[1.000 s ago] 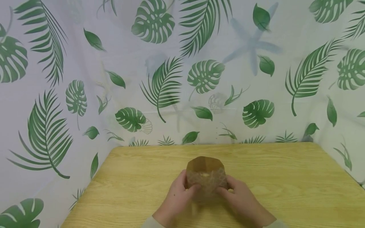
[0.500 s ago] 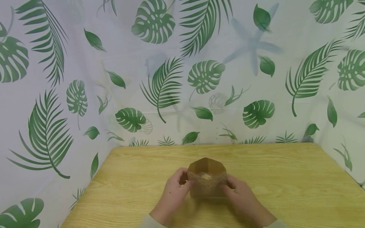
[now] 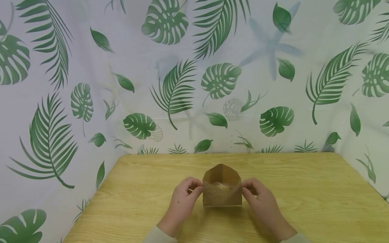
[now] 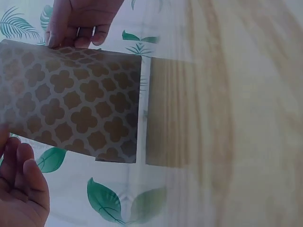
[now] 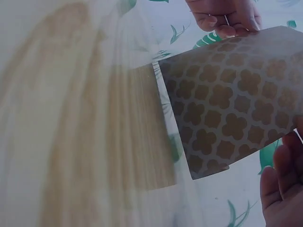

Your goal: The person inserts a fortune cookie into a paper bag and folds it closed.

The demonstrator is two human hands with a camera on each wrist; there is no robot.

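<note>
the left grip (image 3: 183, 199) and right grip (image 3: 262, 199) pinch opposite side edges of a brown patterned packet (image 3: 222, 197).

1. Indoors, in a screened-off work space; whether home or studio is unclear.
2. Leaf-printed sheeting (image 3: 194, 111) lines the upper frame and both sides.
3. A wood-grain table (image 3: 136, 182) spans the lower frame.
</note>
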